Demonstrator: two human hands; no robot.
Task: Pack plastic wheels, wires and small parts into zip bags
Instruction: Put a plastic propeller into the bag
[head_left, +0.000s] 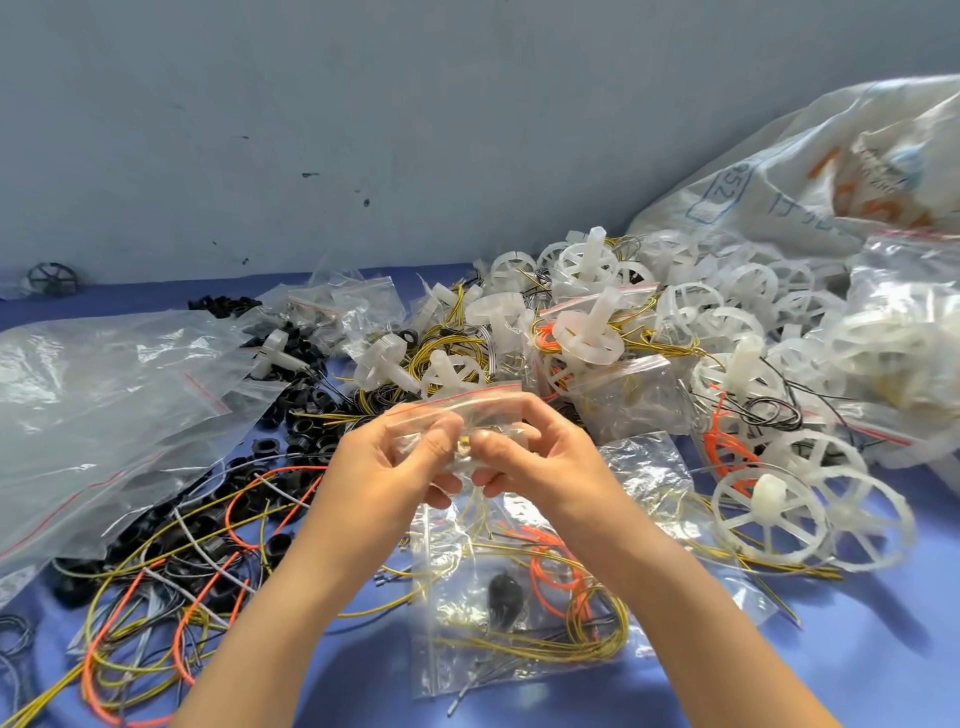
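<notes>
While both hands meet over the blue bench (857, 649), the left hand (389, 467) and right hand (545, 462) pinch a small clear zip bag (483, 402) with curled fingers (441, 439); white plastic wheels (587, 332) heap behind that bag, loose wires (171, 597) lie left of it.

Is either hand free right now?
No, the left hand and the right hand both pinch the same small zip bag.

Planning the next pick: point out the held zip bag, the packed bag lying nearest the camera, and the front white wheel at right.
held zip bag (488, 406), head view, clear front just under its red strip.
packed bag (519, 642), head view, middle of its clear front.
white wheel (771, 492), head view, centre hub.
</notes>
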